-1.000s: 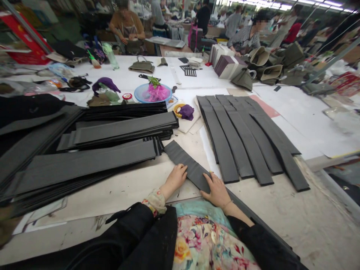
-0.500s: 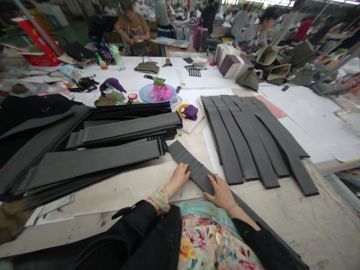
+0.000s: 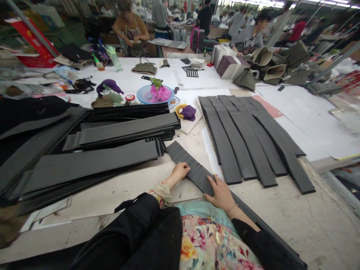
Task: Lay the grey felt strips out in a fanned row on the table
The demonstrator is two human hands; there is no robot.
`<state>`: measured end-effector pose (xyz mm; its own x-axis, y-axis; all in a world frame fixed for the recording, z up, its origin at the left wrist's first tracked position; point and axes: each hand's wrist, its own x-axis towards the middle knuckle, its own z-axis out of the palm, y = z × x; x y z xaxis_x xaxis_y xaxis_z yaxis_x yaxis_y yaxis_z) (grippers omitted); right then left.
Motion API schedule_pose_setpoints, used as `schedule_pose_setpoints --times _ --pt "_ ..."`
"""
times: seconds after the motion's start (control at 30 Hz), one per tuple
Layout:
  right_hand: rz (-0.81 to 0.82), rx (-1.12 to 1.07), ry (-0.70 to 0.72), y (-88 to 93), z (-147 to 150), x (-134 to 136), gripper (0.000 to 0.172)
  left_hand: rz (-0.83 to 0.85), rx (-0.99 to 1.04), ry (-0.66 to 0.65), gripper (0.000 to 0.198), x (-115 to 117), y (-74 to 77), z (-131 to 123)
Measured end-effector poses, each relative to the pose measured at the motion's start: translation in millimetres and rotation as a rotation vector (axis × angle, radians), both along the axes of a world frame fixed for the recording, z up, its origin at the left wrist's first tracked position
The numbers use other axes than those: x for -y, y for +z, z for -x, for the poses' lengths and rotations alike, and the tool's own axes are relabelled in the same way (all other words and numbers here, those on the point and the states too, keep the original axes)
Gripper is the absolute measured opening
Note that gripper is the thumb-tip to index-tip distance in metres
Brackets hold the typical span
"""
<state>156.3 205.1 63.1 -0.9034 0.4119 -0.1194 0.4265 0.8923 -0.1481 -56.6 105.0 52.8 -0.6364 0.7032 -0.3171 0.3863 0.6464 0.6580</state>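
A long dark grey strip (image 3: 194, 168) runs diagonally across the table in front of me, its near part passing beneath my right forearm. My left hand (image 3: 179, 172) is closed at its left edge, with thumb and fingertips pinched together on the material. Over the middle of the strip lies my right hand (image 3: 221, 192), flat, its fingers apart and pressing on the surface. To the left is a pile of similar grey strips (image 3: 92, 162) with black edges. Several more grey strips (image 3: 240, 138) are laid side by side to the right.
A blue plate (image 3: 141, 96) with pink plastic and a small yellow bowl (image 3: 180, 111) with purple cloth stand beyond the strips. Purple-and-white stacks (image 3: 227, 67) and olive bags (image 3: 274, 72) sit at the far right. People work across the table.
My left fingers have drawn together into a tighter pinch at the strip's edge. My right hand stays in place. The view has shifted slightly.
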Motion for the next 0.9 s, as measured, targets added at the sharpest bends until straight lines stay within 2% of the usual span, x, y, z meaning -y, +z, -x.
schedule_pose_setpoints --times 0.27,0.33,0.43,0.6,0.73,0.9 --pt "0.009 0.023 -0.020 0.1 -1.5 -0.3 0.074 0.035 -0.131 0.019 0.009 4.5 12.5 -11.2" --pt "0.012 0.028 -0.022 0.1 -1.0 -0.1 0.074 0.038 -0.160 0.024 0.016 5.6 14.3 -10.5" --pt "0.010 0.028 -0.028 -0.1 -1.1 0.5 0.073 0.072 -0.164 0.022 0.021 4.5 14.3 -4.9" --pt "0.007 0.036 -0.035 0.0 -1.6 1.3 0.074 0.147 -0.124 -0.011 0.012 -0.1 14.0 6.4" --pt "0.004 0.045 -0.035 1.1 -0.5 1.6 0.074 0.106 -0.163 -0.042 0.013 1.3 15.9 7.2" --pt "0.005 0.044 -0.026 2.7 6.0 2.1 0.073 0.099 -0.182 -0.022 0.012 4.0 14.4 7.6"
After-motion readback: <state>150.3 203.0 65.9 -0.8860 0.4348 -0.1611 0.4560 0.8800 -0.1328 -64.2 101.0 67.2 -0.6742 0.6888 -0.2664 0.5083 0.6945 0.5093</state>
